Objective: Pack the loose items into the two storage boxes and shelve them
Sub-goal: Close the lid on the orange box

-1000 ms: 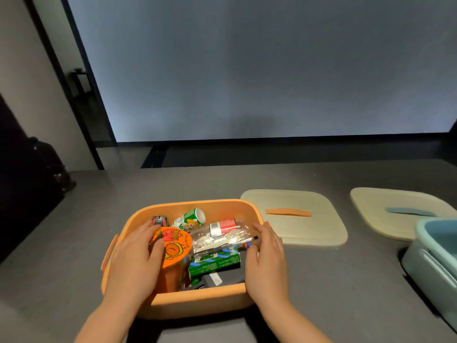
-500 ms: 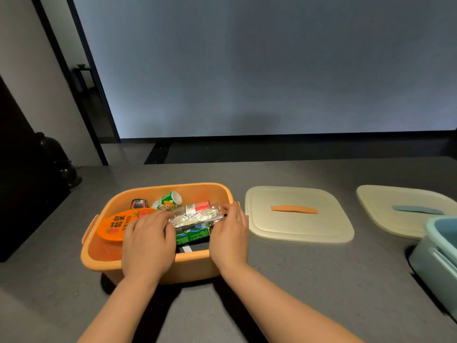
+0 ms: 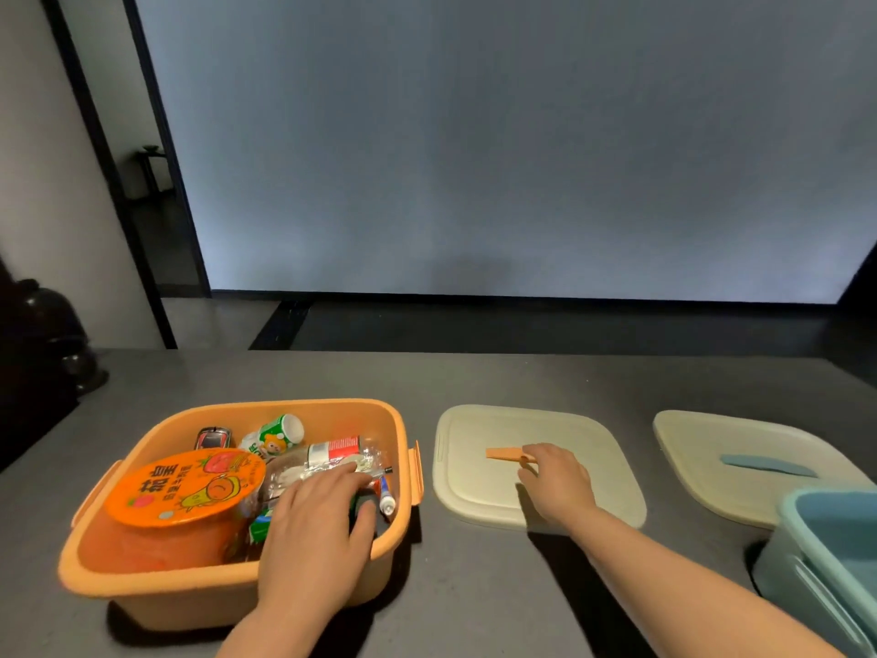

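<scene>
An orange storage box (image 3: 156, 588) stands at the front left of the grey table. It holds an orange-lidded noodle cup (image 3: 185, 489), a small green-and-white bottle (image 3: 275, 436), a toy car (image 3: 213, 438), a clear plastic packet (image 3: 332, 460), a green carton and a marker (image 3: 385, 495). My left hand (image 3: 313, 539) lies flat on the items at the box's right side. To the right lies a cream lid (image 3: 479, 491) with an orange handle (image 3: 503, 454). My right hand (image 3: 557, 482) pinches that handle. The blue box (image 3: 825, 562) is at the right edge.
A second cream lid (image 3: 740, 460) with a blue handle (image 3: 769, 465) lies at the back right, partly behind the blue box. The table's far edge runs in front of a pale wall panel. A dark rounded object (image 3: 42, 334) stands beyond the table's left side.
My right hand left the orange box and reached right to the cream lid's orange handle. My left hand shifted right onto the packet and carton. The noodle cup is uncovered.
</scene>
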`<state>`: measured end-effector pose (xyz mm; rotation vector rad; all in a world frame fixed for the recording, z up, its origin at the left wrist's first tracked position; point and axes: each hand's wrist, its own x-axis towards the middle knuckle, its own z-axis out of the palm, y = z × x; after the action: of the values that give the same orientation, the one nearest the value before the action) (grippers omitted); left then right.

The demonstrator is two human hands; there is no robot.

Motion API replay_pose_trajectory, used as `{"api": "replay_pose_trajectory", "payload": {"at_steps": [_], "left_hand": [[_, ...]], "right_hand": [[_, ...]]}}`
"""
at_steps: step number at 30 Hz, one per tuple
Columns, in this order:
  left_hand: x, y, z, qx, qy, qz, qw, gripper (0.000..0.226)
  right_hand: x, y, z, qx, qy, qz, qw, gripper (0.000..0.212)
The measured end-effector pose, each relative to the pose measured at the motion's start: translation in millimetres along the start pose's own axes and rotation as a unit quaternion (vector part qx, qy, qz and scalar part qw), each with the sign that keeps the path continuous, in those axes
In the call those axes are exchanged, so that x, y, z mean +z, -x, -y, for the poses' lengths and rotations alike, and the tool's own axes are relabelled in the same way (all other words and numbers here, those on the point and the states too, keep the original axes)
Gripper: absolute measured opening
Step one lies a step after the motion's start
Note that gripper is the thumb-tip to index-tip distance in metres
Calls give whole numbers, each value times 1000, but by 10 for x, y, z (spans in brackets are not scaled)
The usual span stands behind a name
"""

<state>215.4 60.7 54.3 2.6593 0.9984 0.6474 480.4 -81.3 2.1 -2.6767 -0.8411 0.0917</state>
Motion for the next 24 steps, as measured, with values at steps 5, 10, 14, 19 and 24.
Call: {"api": "replay_pose_trajectory", "payload": {"at_steps": [5, 10, 14, 19, 24], "left_hand": [[105, -207, 16, -28, -10, 43, 999, 47], [163, -298, 46, -29, -4, 74, 997, 57], [139, -279, 33, -25, 0, 74, 997, 55], [6, -241, 29, -42, 170, 38, 984, 36], [-293, -197, 409, -97, 250, -83, 960, 30]], "right_hand": [[246, -358, -130, -26, 91, 12, 995, 39], [287, -472, -148, -72, 94, -52, 992, 22], [130, -481, -228, -89, 65, -64, 992, 21], [-499, -461, -8, -52, -74, -152, 984, 27], [-1032, -281, 824, -164, -82, -226, 957, 34]]}}
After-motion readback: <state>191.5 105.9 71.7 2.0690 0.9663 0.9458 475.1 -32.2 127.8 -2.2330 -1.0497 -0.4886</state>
